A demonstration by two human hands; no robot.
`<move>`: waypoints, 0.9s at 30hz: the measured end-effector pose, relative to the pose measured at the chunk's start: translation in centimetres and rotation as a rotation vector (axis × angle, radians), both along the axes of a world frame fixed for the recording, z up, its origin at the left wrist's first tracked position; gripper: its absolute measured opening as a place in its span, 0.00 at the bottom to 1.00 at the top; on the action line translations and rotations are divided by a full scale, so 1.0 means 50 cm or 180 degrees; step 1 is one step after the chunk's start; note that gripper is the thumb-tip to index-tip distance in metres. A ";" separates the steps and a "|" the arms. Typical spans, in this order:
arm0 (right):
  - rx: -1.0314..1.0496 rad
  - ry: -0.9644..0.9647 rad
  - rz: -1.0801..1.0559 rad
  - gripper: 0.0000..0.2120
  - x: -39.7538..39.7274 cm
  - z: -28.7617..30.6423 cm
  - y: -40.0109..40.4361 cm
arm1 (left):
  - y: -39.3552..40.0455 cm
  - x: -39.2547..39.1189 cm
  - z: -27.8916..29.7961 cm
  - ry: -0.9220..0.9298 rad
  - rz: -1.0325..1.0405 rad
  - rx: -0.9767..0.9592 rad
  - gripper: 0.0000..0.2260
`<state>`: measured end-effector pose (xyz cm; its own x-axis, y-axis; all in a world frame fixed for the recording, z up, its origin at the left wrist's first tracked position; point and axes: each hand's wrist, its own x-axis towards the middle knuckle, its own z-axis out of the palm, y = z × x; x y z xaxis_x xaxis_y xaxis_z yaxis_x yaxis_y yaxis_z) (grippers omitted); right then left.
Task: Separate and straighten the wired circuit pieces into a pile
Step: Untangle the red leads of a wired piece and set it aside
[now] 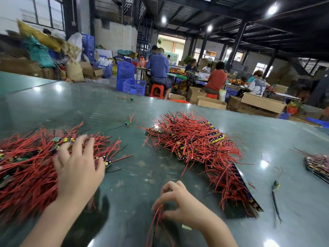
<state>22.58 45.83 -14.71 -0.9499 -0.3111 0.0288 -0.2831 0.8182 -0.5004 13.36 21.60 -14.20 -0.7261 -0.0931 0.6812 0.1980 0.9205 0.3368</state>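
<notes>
A tangled heap of red-wired circuit pieces (26, 163) covers the table's left side. My left hand (78, 166) lies on its right edge with fingers spread and fairly straight. At the centre right lies a long pile of wired pieces (199, 145), its boards lined up along the right edge. My right hand (181, 207) is near the front edge, fingers curled, pinching a few red wires (156, 227) that trail toward me. A small board under that hand is mostly hidden.
The glossy green table (133, 175) holds stray pieces: one wired board (127, 123) mid-table, another (131, 99) farther back, a loose one (276, 186) at right. A third bundle (316, 164) sits at the right edge. Seated people, blue crates and cardboard boxes stand beyond the table.
</notes>
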 end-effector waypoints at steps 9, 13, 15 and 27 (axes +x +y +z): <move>-0.1322 0.1017 -0.0560 0.10 -0.004 0.012 -0.009 | 0.135 0.091 -0.012 -0.3044 -0.2738 0.3294 0.08; -0.1334 0.1223 -0.0522 0.08 -0.002 0.005 -0.025 | 0.139 0.105 -0.016 -0.3970 -0.3246 0.4411 0.15; -0.1424 0.1371 -0.0564 0.07 -0.002 0.003 -0.029 | 0.138 0.105 -0.018 -0.4071 -0.3382 0.4624 0.16; -0.3507 0.0620 -0.1257 0.10 0.001 0.019 -0.046 | 0.138 0.104 -0.019 -0.3867 -0.3561 0.5160 0.09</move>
<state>22.65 43.52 -13.76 -0.9246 0.2856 0.2522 -0.2569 0.0213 -0.9662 18.55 28.49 -15.14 -0.7318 0.6647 -0.1500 -0.5326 -0.4206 0.7344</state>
